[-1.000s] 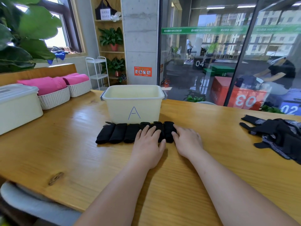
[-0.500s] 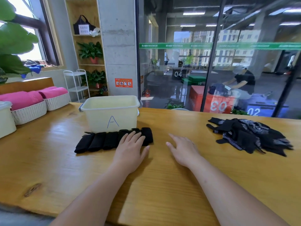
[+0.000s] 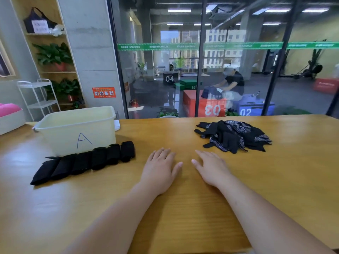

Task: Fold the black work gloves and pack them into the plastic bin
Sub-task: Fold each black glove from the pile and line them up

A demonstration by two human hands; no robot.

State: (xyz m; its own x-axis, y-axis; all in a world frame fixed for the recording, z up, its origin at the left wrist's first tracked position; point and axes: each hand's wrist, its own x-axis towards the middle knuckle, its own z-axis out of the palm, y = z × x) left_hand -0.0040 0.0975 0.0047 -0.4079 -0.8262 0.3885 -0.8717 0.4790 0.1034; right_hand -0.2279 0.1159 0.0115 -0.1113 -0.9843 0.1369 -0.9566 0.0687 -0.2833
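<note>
A row of several folded black gloves [image 3: 86, 162] lies on the wooden table [image 3: 165, 217], just in front of a pale yellow plastic bin [image 3: 77, 129] marked "A". A loose heap of unfolded black work gloves [image 3: 233, 136] sits at the right. My left hand [image 3: 161, 169] lies flat on the bare wood, right of the folded row and apart from it. Beside it my right hand [image 3: 211, 167] also lies flat, fingers straight, short of the heap. Neither hand holds anything.
A white woven basket [image 3: 11, 120] with pink cloth [image 3: 8, 109] stands at the far left edge. A glass wall runs behind the table's back edge. A white wire rack [image 3: 38, 96] and plant shelves stand behind the bin.
My left hand has come off the folded row and moved right onto bare wood. My right hand has also slid right. The view has swung toward the heap.
</note>
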